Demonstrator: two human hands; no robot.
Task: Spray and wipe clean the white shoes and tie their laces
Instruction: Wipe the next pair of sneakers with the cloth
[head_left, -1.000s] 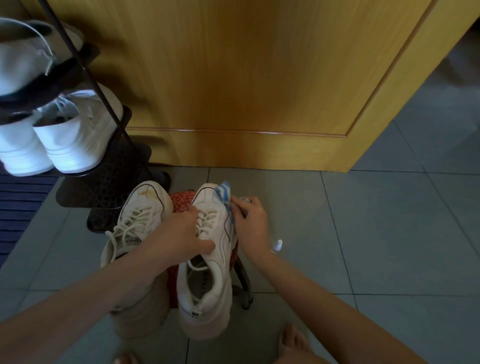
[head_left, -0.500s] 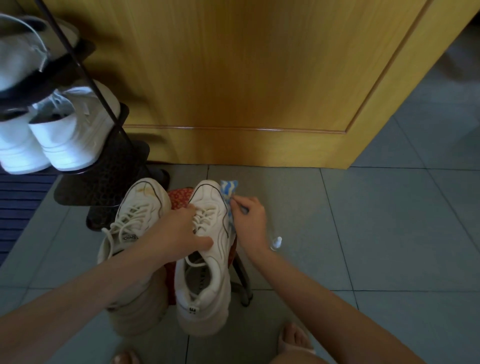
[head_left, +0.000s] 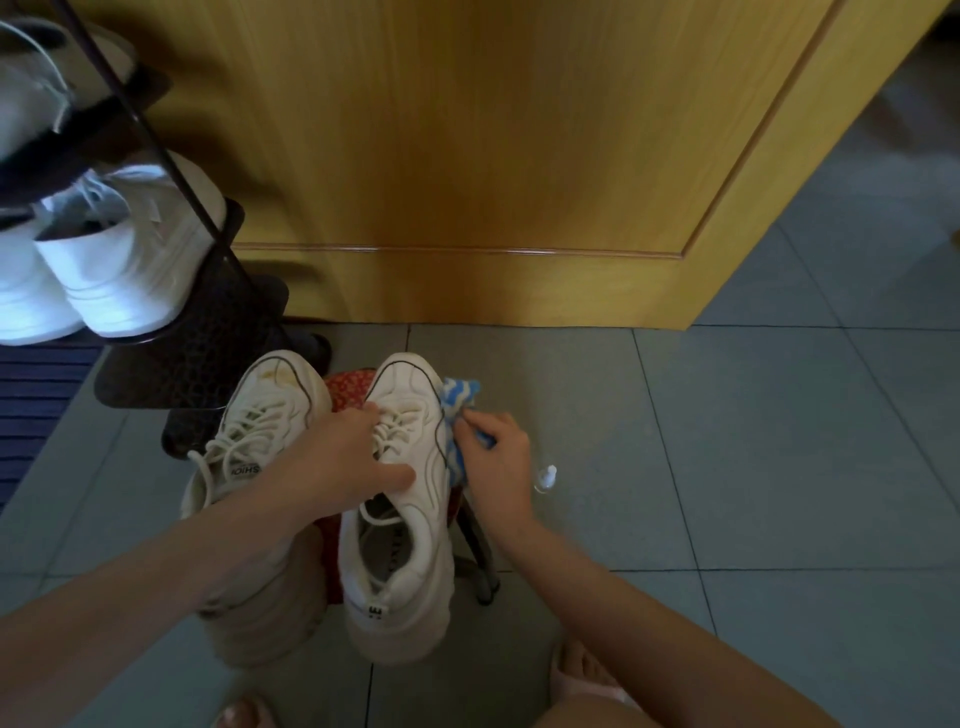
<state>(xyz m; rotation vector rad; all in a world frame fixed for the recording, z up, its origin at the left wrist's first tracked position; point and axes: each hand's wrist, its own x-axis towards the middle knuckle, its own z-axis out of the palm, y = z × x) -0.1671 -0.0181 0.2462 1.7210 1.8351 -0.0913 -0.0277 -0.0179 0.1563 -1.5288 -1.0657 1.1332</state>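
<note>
Change noted over the last second: the cloth (head_left: 460, 397) has come back from level with the toe cap to the forward outer side of the right-side shoe (head_left: 427, 499). I read that as one wiping stroke along that flank, so I judge the task to be in its wiping step, with lace-tying not yet begun.

Hands:
- The right hand (head_left: 498, 462) has its fingers curled round the bunched blue-and-white cloth and presses it against the shoe's outer side wall, just behind the toe. The cloth's free end sticks out forward, beyond the fingertips.
- The left hand (head_left: 337, 457) grips the same shoe across the lacing, with fingers over the laces (head_left: 402, 421) and thumb laid over the upper near the shoe's opening. It has barely shifted.

Position of the work: the right-side shoe rests on a red-topped stool (head_left: 345, 387), toe pointing away from me, between the two hands. The left-side shoe (head_left: 270, 395) lies just beside it, partly under the left forearm, with a yellowish mark on its toe that I judge has not been cleaned.

Laces: both shoes show loose ends, untied.

Spray bottle (head_left: 545, 475): on the tiled floor (head_left: 727, 467), near the right wrist, and neither hand touches it.
</note>
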